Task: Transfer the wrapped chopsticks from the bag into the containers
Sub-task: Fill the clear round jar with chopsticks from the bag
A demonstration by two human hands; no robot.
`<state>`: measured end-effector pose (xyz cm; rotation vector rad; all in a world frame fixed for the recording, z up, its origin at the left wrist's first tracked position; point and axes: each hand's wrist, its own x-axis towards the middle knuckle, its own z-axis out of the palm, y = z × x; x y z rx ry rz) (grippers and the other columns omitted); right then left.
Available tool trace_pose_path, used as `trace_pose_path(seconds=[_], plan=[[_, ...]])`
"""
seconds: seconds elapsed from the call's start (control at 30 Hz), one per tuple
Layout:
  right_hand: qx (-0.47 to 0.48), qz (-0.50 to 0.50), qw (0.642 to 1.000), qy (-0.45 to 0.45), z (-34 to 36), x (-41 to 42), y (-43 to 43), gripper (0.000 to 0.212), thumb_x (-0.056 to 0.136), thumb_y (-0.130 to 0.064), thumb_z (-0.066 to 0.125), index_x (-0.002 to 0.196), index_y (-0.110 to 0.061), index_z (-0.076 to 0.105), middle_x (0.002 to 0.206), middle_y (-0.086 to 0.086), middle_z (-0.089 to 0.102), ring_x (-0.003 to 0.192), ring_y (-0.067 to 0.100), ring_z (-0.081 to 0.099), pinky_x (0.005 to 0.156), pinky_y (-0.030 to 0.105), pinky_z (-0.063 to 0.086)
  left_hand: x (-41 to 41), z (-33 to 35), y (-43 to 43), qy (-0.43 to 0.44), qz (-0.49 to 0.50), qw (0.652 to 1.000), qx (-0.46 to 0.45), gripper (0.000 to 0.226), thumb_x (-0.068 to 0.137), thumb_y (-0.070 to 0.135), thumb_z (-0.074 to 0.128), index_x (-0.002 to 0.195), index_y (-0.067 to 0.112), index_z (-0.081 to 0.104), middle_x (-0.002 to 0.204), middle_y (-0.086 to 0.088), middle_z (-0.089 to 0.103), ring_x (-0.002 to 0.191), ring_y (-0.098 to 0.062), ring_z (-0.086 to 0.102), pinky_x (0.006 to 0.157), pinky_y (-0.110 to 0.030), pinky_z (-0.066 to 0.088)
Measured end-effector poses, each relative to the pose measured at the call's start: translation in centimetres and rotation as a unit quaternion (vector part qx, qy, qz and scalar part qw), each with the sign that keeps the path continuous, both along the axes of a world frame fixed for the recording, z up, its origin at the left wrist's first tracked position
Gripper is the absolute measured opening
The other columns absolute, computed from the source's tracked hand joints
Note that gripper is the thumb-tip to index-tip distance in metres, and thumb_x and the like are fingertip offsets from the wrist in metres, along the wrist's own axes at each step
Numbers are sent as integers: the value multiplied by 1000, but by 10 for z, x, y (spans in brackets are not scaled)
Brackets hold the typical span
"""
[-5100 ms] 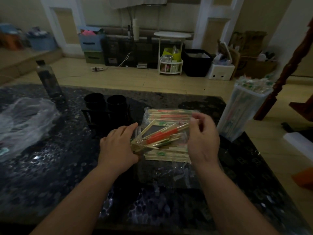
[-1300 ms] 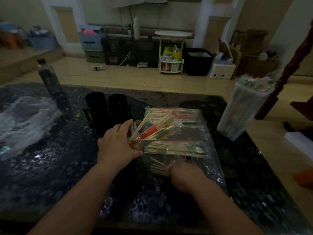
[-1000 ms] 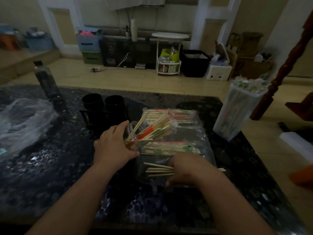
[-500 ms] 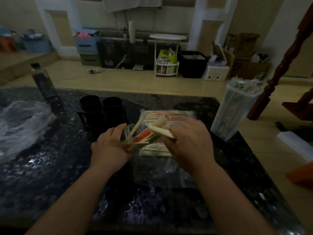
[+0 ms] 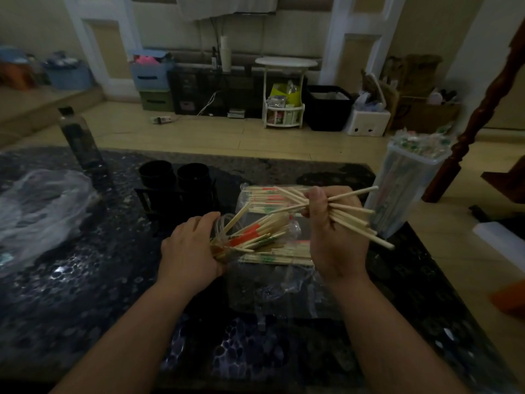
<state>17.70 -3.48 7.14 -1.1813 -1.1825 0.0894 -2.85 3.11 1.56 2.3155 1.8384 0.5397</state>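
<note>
- The chopsticks point(image 5: 350, 216) look to me like pale bare wood, smooth and matt; some sit in clear glossy wrappers printed red and green.
- The bag point(image 5: 272, 297) is thin clear plastic, shiny and creased.
- The desk point(image 5: 85, 308) reads as dark polished stone, glossy and speckled.
- The cups point(image 5: 155, 175) are black and matt; material I cannot tell.
- The container point(image 5: 403, 189) is cloudy, smooth plastic.
- The film point(image 5: 37, 206) is crumpled clear plastic.
</note>
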Motion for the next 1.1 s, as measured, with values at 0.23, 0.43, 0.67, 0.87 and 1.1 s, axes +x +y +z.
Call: trace_pose_path(seconds=[0.23, 0.43, 0.67, 0.87, 1.1], plan=[[-61, 49, 992, 98, -1, -13, -3, 21, 94, -19, 64, 74, -26, 60, 60, -1, 63, 53, 16, 67, 50, 25, 51, 3, -1, -2, 0, -21, 1000, 19, 96, 64, 59, 77, 145, 36, 30, 137, 5, 45, 126, -23, 42, 96, -44, 39], [-106, 67, 982, 137, 0, -15, -4, 20, 89, -19, 70, 71, -22, 66, 59, 6, 67, 54, 18, 68, 53, 28, 56, 2, -5, 0, 0, -25, 999, 36, 94, 63, 57, 78, 143, 39, 31, 134, 7, 46, 123, -22, 43, 95, -43, 40], [-131, 78, 973, 176, 1, -15, -2, 15, 89, -17, 71, 75, -17, 66, 59, 6, 68, 58, 20, 70, 60, 33, 59, 3, -7, 1, 4, -25, 999, 43, 95, 62, 56, 79, 143, 40, 30, 133, 8, 46, 123, -21, 43, 93, -42, 40], [-221, 86, 966, 108, -6, -12, 7, 17, 80, -24, 79, 92, -17, 70, 73, -8, 67, 65, -7, 63, 56, 7, 45, 2, -7, 1, 19, -25, 998, 54, 96, 62, 59, 78, 143, 40, 31, 132, 8, 47, 121, -20, 44, 92, -43, 41], [-204, 76, 963, 157, -9, 0, 9, 12, 86, -26, 73, 92, -17, 69, 79, 1, 66, 62, 8, 60, 51, 19, 46, 2, -6, 1, 22, -25, 999, 38, 100, 60, 50, 80, 143, 42, 26, 133, 10, 43, 123, -19, 41, 94, -43, 40]])
